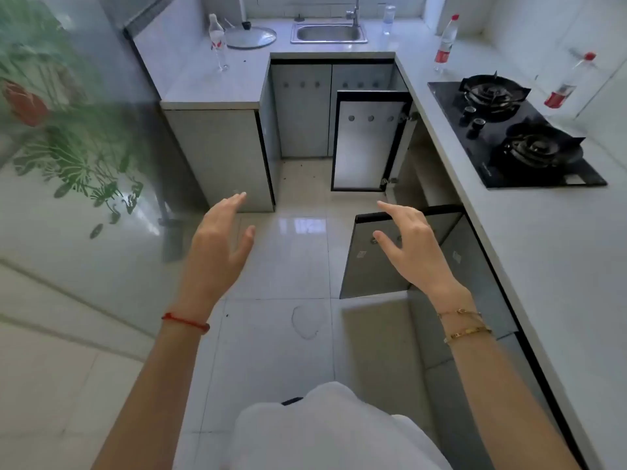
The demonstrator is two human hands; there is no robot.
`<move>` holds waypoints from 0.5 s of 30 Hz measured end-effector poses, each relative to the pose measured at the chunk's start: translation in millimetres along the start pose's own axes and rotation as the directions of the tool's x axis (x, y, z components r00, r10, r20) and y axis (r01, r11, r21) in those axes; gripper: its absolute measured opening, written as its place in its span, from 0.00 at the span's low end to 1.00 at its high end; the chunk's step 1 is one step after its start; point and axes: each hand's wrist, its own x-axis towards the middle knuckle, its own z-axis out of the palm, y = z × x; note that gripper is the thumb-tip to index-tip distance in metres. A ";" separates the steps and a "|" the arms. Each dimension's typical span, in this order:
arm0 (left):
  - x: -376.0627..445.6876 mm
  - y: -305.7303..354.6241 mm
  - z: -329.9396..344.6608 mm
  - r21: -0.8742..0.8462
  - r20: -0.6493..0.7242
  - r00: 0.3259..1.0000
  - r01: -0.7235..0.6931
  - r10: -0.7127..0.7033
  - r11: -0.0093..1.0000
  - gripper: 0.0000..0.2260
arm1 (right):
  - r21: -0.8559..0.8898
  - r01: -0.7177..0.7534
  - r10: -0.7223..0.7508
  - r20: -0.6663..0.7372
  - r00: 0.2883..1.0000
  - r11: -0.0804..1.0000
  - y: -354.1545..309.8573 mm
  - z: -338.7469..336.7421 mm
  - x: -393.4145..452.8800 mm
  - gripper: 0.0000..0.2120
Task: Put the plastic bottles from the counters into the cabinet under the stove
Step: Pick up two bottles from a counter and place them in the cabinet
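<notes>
Several clear plastic bottles stand on the grey counters: one with a red label on the left counter, a small one right of the sink, one with a red cap on the right counter, and another red-capped one behind the black stove. Under the stove both cabinet doors hang open: the far door and the near door. My left hand is raised over the floor, fingers apart, holding nothing. My right hand hovers over the near door's top edge, open and empty.
A steel sink with a tap sits at the back, a glass pot lid beside it. A glass door with a green plant pattern fills the left. The glossy tiled floor lies between the counters.
</notes>
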 end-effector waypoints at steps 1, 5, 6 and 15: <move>0.7 -0.4 2.0 -0.003 -0.010 1.000 0.001 -0.001 1.000 0.23 | 0.008 -0.002 0.002 -0.008 1.000 1.000 2.0 1.0 1.6 0.25; -0.8 -0.1 8.9 0.020 -0.006 0.999 0.039 -0.039 0.999 0.22 | 0.016 -0.008 0.008 0.005 1.000 1.000 8.4 5.6 7.8 0.25; -1.0 -1.5 10.4 0.025 -0.012 0.999 0.041 -0.041 0.999 0.22 | 0.020 -0.005 0.004 0.005 1.000 1.000 10.5 7.7 10.0 0.25; 39.8 -32.4 30.8 0.039 -0.028 0.993 0.114 -0.113 0.993 0.22 | 0.045 -0.004 0.001 0.071 0.997 0.999 29.7 37.4 68.9 0.24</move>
